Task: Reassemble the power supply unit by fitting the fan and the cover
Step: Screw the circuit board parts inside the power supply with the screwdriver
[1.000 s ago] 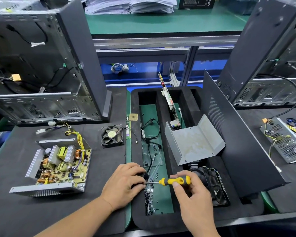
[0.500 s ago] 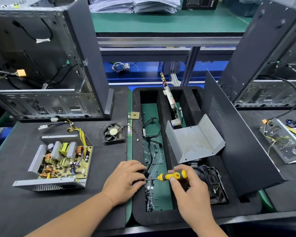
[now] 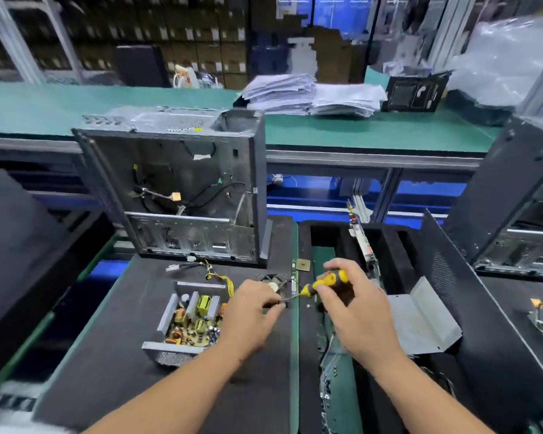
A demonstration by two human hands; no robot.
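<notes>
Right now the person is loading a screw onto the driver, with the fan and cover both waiting to go on.

Going by size: the open computer case (image 3: 182,189) is standing at the back of the dark worktop (image 3: 113,355), the bent metal cover (image 3: 420,321) is lying to the right, and the open power supply unit (image 3: 188,324) is sitting near the left hand (image 3: 251,311), its board exposed. The fan (image 3: 275,281) is lying just behind that hand, partly hidden. The right hand (image 3: 355,305) is gripping the yellow-handled screwdriver (image 3: 325,281), fingers wrapped round it, while the left fingers are pinching at the tip, probably on a screw, too blurred to confirm. Next, I'd judge, the fan needs seating in the unit first.
</notes>
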